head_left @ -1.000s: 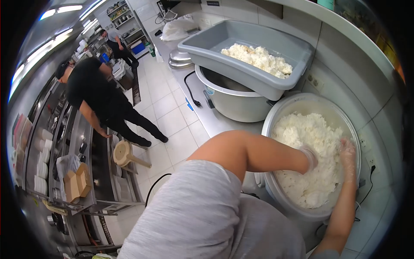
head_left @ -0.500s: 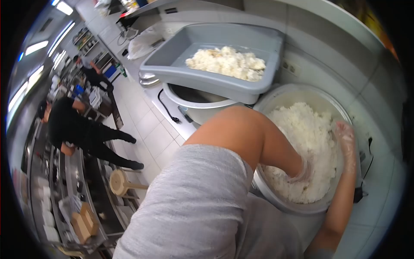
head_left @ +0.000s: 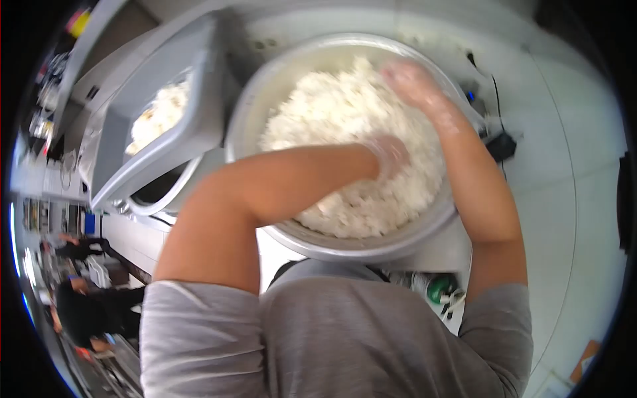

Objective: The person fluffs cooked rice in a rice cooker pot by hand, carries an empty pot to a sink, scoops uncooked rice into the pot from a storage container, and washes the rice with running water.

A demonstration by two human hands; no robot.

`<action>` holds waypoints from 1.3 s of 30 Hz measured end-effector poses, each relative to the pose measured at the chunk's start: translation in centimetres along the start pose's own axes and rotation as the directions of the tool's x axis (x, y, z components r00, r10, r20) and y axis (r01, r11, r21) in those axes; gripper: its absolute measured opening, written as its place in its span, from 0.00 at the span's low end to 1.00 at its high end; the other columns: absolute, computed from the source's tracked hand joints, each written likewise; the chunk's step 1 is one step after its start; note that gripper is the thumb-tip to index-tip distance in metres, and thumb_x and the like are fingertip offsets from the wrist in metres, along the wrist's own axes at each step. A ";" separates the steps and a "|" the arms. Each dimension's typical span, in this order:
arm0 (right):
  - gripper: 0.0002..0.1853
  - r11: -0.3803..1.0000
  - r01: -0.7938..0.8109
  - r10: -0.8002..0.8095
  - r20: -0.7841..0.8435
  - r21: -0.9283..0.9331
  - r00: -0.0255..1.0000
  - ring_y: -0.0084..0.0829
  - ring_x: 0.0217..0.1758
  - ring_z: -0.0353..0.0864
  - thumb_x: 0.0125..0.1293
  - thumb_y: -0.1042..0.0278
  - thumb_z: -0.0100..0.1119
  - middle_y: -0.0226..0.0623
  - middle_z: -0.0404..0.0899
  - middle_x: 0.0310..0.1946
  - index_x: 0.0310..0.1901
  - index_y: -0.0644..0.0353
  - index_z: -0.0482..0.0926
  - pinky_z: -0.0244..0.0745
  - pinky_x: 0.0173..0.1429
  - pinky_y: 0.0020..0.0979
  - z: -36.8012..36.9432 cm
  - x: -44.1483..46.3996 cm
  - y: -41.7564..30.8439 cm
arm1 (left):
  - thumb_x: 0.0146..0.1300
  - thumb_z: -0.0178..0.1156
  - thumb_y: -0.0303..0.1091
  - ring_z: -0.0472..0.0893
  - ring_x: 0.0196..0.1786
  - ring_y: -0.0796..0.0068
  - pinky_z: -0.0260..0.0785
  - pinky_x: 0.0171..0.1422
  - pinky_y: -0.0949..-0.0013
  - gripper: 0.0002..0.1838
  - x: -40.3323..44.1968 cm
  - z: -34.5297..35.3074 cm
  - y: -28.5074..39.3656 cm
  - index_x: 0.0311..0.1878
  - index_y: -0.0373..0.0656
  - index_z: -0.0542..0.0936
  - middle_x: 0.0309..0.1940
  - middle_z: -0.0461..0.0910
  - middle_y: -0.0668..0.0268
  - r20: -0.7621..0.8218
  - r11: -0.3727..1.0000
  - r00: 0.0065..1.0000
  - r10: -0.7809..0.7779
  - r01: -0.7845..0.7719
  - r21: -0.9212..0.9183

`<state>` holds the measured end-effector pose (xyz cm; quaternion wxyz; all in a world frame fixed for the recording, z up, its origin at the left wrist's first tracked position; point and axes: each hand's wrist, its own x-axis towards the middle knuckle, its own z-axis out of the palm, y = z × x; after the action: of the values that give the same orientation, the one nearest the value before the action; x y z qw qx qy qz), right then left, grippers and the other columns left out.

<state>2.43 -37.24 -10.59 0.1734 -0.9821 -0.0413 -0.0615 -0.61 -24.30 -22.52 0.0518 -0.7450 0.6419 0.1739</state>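
Observation:
White rice (head_left: 325, 106) fills much of a large round metal pot (head_left: 249, 126). My left hand (head_left: 391, 156), in a clear glove, is pushed into the rice near the pot's middle; its fingers are hidden. My right hand (head_left: 411, 79), also in a clear glove, is at the far right edge of the rice, by the pot's inner wall. Its fingers are blurred, and whether they hold rice cannot be made out.
At the left, a grey tub (head_left: 152, 142) with some rice (head_left: 159, 116) rests tilted over a second pot (head_left: 182, 189). A black plug (head_left: 501, 146) and cord are right of the pot. Two people (head_left: 86, 305) stand far left.
The view has swung right, so the rice pot now sits at the centre and the tub at the left. My left hand stays in the rice; my right hand remains by the pot's edge.

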 end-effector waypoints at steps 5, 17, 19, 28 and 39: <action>0.13 0.954 -0.033 0.133 0.324 -0.298 0.936 0.43 0.32 0.80 0.57 0.63 0.51 0.48 0.80 0.29 0.30 0.64 0.81 0.73 0.37 0.42 3.7 -0.7 7.0 | 0.40 0.59 0.31 0.80 0.43 0.58 0.72 0.47 0.58 0.15 -6.4 -8.0 0.4 0.36 0.43 0.82 0.37 0.81 0.55 -0.229 0.981 0.958 -0.172 0.144 -0.131; 0.10 0.947 -0.155 0.244 0.317 -0.281 0.917 0.39 0.37 0.78 0.60 0.72 0.50 0.45 0.77 0.35 0.40 0.68 0.75 0.73 0.41 0.35 5.9 -4.4 3.3 | 0.49 0.58 0.37 0.80 0.40 0.57 0.72 0.45 0.57 0.12 -10.1 -6.7 -10.6 0.34 0.43 0.84 0.36 0.82 0.58 -0.406 0.746 0.663 -0.628 0.366 -0.557; 0.10 0.921 -0.390 0.373 0.275 0.006 0.886 0.40 0.37 0.77 0.62 0.72 0.49 0.46 0.77 0.36 0.40 0.69 0.75 0.72 0.43 0.35 3.7 -5.0 -2.1 | 0.49 0.58 0.38 0.80 0.42 0.57 0.71 0.45 0.56 0.13 -14.0 -9.5 -7.7 0.35 0.42 0.83 0.38 0.81 0.58 -0.351 0.757 0.717 -0.602 0.373 -0.537; 0.19 0.841 -0.406 0.236 0.434 0.357 0.870 0.41 0.38 0.76 0.58 0.61 0.56 0.49 0.76 0.37 0.44 0.70 0.72 0.71 0.43 0.35 11.3 -7.5 3.8 | 0.49 0.55 0.29 0.78 0.44 0.55 0.71 0.47 0.58 0.14 -17.7 -12.6 -4.6 0.41 0.39 0.77 0.36 0.79 0.52 -0.494 0.710 0.615 -0.614 0.157 -0.687; 0.13 0.998 -0.031 -0.003 0.473 0.063 0.881 0.42 0.35 0.76 0.56 0.61 0.53 0.46 0.77 0.30 0.33 0.65 0.76 0.68 0.46 0.39 11.7 -7.7 1.0 | 0.43 0.54 0.21 0.78 0.43 0.52 0.70 0.48 0.59 0.16 -15.5 -12.6 -7.6 0.41 0.39 0.76 0.35 0.78 0.51 -0.603 0.799 0.567 -0.561 0.180 -0.574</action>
<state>-3.80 -34.63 -22.84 0.1924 -0.9611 -0.0773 0.1825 7.40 -12.28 -6.84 -0.3546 -0.8593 0.3680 -0.0206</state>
